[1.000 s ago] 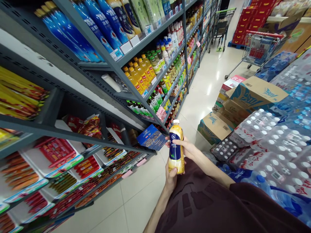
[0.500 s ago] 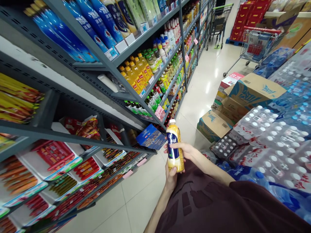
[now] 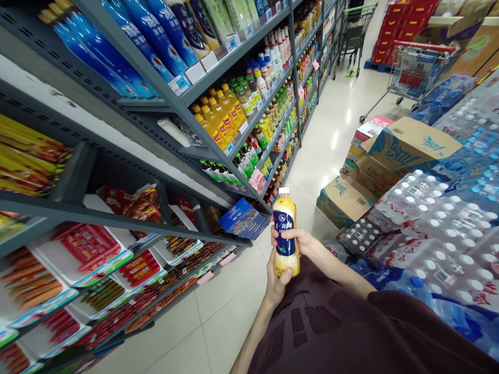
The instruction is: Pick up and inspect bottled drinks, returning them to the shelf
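A yellow drink bottle (image 3: 285, 244) with a dark blue label and a white cap is held almost upright in front of my body. My left hand (image 3: 276, 284) grips it low down, its thumb across the front near the base. Higher up, my right hand (image 3: 302, 240) is closed round the bottle's middle from the right, the thumb lying over the label. The label faces me, and the cap is on. Fingers behind the bottle are partly hidden.
Grey shelves of bottled drinks (image 3: 224, 117) rise ahead, with snack racks (image 3: 89, 249) at left. A blue box (image 3: 244, 218) lies beyond the bottle. Cartons (image 3: 345, 200) and shrink-wrapped bottle packs (image 3: 440, 259) are stacked right. A shopping cart (image 3: 415, 70) stands farther up the aisle.
The bottle has shifted slightly right and turned so its label faces me more squarely. Both hands have moved along with it, still holding it.
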The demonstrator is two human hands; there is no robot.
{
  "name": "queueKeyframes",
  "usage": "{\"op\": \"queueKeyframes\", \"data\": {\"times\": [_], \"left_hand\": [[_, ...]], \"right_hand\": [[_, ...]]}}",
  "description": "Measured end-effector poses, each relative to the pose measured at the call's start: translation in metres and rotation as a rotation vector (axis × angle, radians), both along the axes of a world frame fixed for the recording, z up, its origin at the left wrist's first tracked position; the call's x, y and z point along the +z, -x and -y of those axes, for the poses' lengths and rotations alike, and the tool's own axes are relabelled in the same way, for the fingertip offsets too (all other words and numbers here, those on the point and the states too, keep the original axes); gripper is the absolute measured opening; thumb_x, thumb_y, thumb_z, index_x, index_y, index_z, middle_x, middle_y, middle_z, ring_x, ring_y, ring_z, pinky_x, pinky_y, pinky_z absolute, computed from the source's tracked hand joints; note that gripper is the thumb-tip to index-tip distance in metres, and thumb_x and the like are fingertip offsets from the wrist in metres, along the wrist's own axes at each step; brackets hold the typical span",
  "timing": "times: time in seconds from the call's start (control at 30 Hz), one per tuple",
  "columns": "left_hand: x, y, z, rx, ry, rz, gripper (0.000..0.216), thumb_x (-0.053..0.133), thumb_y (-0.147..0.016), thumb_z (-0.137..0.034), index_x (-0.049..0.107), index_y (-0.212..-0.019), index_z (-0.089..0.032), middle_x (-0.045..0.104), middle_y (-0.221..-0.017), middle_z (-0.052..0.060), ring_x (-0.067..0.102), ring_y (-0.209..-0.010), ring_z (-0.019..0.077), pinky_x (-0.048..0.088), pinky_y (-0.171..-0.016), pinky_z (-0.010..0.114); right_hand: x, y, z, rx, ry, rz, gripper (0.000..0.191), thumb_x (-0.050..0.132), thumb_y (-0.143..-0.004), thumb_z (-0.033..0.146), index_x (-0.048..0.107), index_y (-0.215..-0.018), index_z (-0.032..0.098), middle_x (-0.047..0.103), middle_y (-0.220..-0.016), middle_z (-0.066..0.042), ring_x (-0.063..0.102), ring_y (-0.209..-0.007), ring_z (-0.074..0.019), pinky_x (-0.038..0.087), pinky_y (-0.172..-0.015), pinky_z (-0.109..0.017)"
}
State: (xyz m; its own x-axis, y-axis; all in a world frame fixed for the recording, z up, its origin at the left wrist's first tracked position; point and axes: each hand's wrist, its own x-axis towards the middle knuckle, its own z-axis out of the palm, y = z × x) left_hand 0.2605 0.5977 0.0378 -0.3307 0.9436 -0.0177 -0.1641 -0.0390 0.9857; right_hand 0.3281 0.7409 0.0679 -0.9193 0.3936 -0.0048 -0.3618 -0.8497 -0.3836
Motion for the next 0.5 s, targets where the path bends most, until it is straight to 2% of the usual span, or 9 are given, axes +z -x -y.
{"op": "queueKeyframes", "data": {"times": [0.13, 0.3, 0.5], "left_hand": [[0.001, 0.001, -0.001, -0.001, 0.03, -0.073, 0.075, 0.072, -0.081, -0.056, 0.052, -0.139, -0.014, 0.067, -0.128, 0.017, 0.066, -0.115, 0.0343, 0.054, -0.097, 0.045], [-0.002, 0.0, -0.001, -0.013, -0.012, -0.086, 0.078, 0.073, -0.08, -0.054, 0.05, -0.143, -0.014, 0.067, -0.13, 0.016, 0.066, -0.115, 0.0334, 0.055, -0.099, 0.043], [-0.002, 0.0, -0.001, -0.02, -0.038, -0.127, 0.078, 0.073, -0.081, -0.05, 0.048, -0.145, -0.014, 0.064, -0.136, 0.017, 0.064, -0.122, 0.0344, 0.054, -0.102, 0.043]], "right_hand": [[-0.005, 0.002, -0.001, 0.007, 0.0, -0.066, 0.06, 0.081, -0.061, 0.023, 0.055, -0.114, 0.021, 0.062, -0.079, 0.003, 0.062, -0.069, -0.0148, 0.052, -0.065, -0.026], [-0.014, 0.003, -0.003, 0.036, -0.042, -0.116, 0.061, 0.081, -0.063, 0.024, 0.052, -0.117, 0.021, 0.061, -0.079, 0.002, 0.063, -0.068, -0.0162, 0.052, -0.062, -0.028], [-0.012, 0.001, -0.003, 0.025, -0.103, -0.156, 0.06, 0.079, -0.064, 0.023, 0.052, -0.118, 0.021, 0.062, -0.08, 0.002, 0.063, -0.069, -0.016, 0.052, -0.063, -0.029]]}}
